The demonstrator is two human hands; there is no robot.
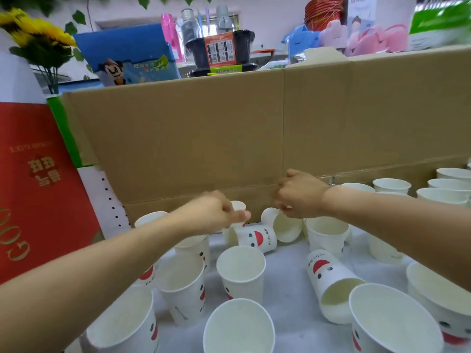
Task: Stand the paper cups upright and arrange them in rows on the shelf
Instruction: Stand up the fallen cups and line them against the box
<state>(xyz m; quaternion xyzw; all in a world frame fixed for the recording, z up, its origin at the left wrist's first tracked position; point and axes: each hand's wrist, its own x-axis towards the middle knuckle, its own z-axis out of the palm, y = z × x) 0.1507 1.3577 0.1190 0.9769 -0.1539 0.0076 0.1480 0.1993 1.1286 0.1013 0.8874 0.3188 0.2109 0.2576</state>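
Several white paper cups with a red smile print stand or lie on the white shelf (288,301). My left hand (216,212) pinches the rim of a tipped cup (254,238) that lies on its side near the back. My right hand (298,194) pinches the rim of another tilted cup (283,225) beside it. One more cup (328,281) lies on its side at the front right. Upright cups stand in front, such as the one in the middle (240,271). Rows of upright cups (443,184) fill the far right.
A brown cardboard wall (280,133) closes the back of the shelf. A red box (38,187) leans at the left. Above the cardboard sit a blue box (127,54), a black pot (221,50) and plastic goods.
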